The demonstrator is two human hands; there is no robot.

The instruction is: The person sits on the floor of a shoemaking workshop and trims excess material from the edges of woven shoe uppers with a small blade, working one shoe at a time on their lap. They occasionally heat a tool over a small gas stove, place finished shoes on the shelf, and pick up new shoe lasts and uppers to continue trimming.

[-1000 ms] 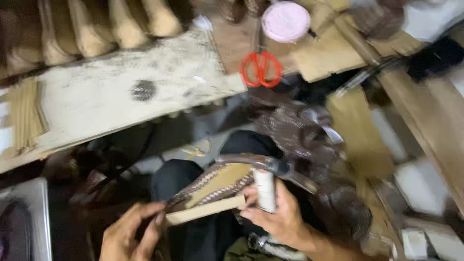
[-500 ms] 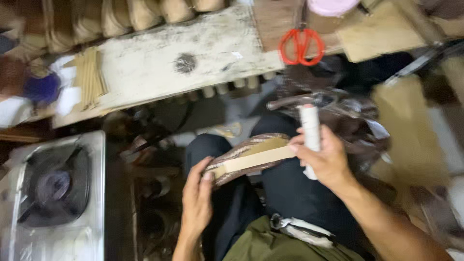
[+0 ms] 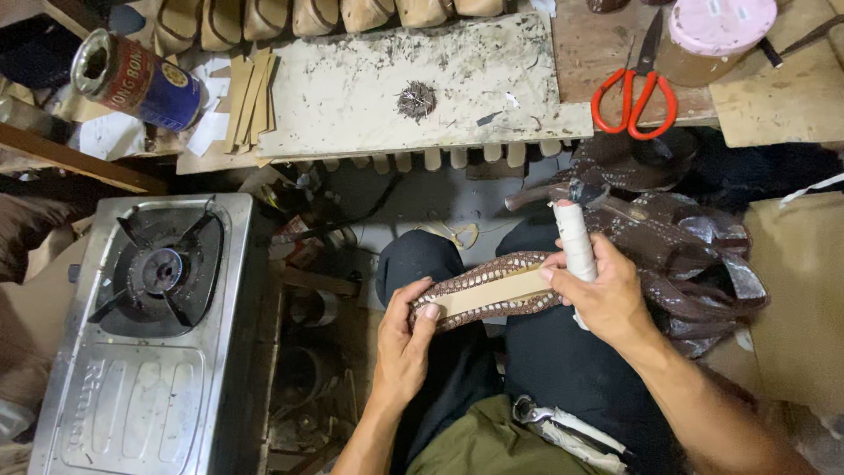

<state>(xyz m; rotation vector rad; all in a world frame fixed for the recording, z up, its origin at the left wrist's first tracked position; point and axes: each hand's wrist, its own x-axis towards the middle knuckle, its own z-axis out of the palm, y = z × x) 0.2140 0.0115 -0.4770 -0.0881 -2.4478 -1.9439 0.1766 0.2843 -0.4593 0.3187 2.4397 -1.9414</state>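
The fingers (image 3: 420, 310) of the left hand (image 3: 403, 350) are curled around the near end of a brown patterned shoe upper (image 3: 485, 290) with a pale insole showing on its face, the thumb pressed against its tip; the fingers (image 3: 563, 264) of the right hand (image 3: 602, 295) are clamped on a white-wrapped tool handle (image 3: 576, 251) that stands upright, while the same hand also steadies the far end of the shoe upper. In this single head view, the shoe upper lies tilted across the person's dark-trousered lap, just below the centre of the frame, between the two hands. To the right of the right hand lies a heap of brown patterned leather pieces (image 3: 694, 255), touching the lap. At the left of the frame stands a steel single-burner gas stove (image 3: 141, 352). Across the top runs a pale, stained work surface (image 3: 352, 88), with a small dark tuft of bristly material (image 3: 417, 99) near its middle. Red-handled scissors (image 3: 635, 97) lie at the upper right, just beside a jar with a pink lid (image 3: 716, 26). A tin can (image 3: 132, 81) lies on its side at the upper left, and near it a fan of tan card strips (image 3: 246, 97) rests on the surface. A row of tan shoe forms (image 3: 352, 13) lines the very top edge. A flat tan board (image 3: 791, 97) sits at the far upper right.
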